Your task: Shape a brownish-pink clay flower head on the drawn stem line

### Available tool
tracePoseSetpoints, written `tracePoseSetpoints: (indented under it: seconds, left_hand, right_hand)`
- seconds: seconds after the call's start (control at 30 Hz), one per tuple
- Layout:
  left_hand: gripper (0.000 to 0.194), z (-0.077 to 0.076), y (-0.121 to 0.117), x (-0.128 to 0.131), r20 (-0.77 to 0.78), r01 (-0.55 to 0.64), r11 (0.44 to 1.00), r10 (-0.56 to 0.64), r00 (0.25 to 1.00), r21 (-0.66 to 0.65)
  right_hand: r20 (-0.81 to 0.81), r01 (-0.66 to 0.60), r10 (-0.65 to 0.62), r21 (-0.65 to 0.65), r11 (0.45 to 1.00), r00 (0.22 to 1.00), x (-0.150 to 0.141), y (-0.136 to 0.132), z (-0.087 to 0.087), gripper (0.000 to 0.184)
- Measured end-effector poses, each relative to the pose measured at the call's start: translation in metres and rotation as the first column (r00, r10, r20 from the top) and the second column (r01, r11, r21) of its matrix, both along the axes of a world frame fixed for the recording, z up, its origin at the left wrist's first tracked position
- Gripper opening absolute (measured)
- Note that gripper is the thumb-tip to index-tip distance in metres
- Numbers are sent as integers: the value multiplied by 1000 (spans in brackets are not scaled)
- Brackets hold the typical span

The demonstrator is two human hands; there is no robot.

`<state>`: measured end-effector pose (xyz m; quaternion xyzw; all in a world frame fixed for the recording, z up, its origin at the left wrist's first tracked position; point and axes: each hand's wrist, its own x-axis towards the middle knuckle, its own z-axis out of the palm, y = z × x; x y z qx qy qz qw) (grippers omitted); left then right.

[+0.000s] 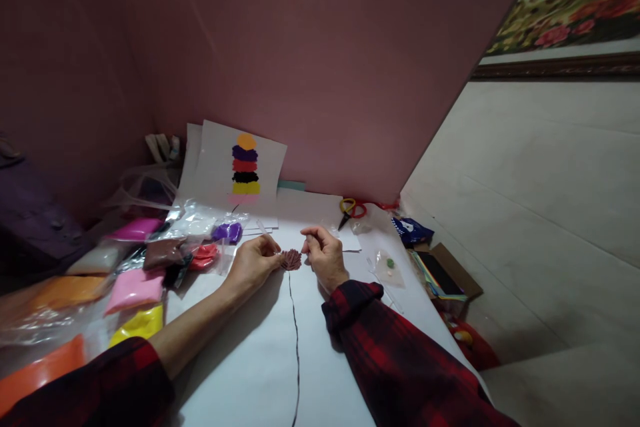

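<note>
A ridged patch of brown modelling clay (291, 259) lies on the white paper (240, 360) between my hands, and a thin dark wavy line (297, 347) runs down from it. My left hand (255, 263) is closed at the patch's left edge, fingertips touching or very near it. A clear plastic stick (265, 231) sticks up from those fingers; its lower end is hidden. Just right of the patch, my right hand (326, 259) is raised with thumb and fingers pinched. Whatever they hold is too small to make out.
Bags of coloured clay, among them pink (134, 290) and purple (227, 233), crowd the left. A sheet with coloured bands (245, 163) leans on the wall. Scissors (353, 209) lie at the back. A small clear bag (389, 268) and a cardboard box (453, 273) are on the right.
</note>
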<state>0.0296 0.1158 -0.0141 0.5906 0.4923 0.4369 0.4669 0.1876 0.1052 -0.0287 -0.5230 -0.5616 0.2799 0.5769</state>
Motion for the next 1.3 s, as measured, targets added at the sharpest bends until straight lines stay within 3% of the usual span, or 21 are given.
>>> tracePoseSetpoints:
  seconds: [0.37,0.73,1.3]
  left_hand:
    - [27,1,-3,2,-41,0,1000,1,999,25]
    - [22,4,-5,0,-206,10,995,12,978,103]
    - [19,8,-4,-1,-207,23,994,0,978,111]
  right_hand:
    - [16,-12,12,-1,1000,1000,0,0,-1,21]
    - [-46,-27,23,-90,996,999,1,2,2,18]
    - [-21,-39,38,-95,995,999,2,3,-2,16]
